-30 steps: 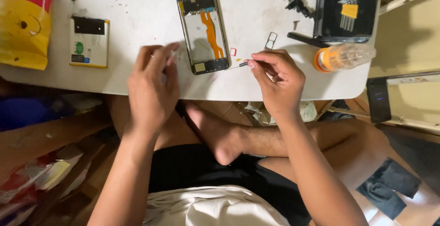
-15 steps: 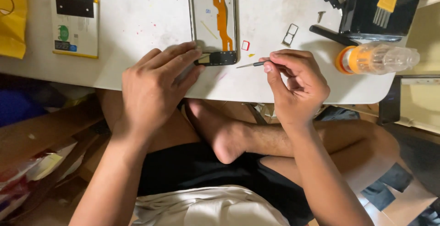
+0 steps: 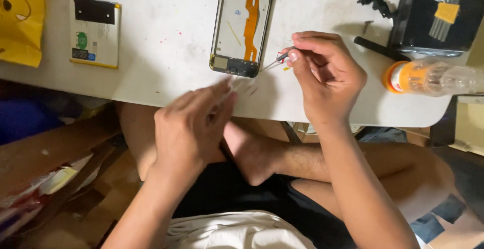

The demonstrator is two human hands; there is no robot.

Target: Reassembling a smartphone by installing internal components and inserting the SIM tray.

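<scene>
Right hand (image 3: 325, 80), fingers pinching tweezers (image 3: 276, 62) at opened phone (image 3: 243, 24) lower edge; left hand (image 3: 194, 128) blurred, fingers together; steady tip advisable.

We note the left hand (image 3: 194, 128) is off the opened phone (image 3: 243, 24), where it rested 0.5 s ago, and now hangs blurred near the table edge (image 3: 151, 100). The right hand (image 3: 325, 75) brings its thin tool (image 3: 277, 62) closer, beside the phone's lower corner.
</scene>
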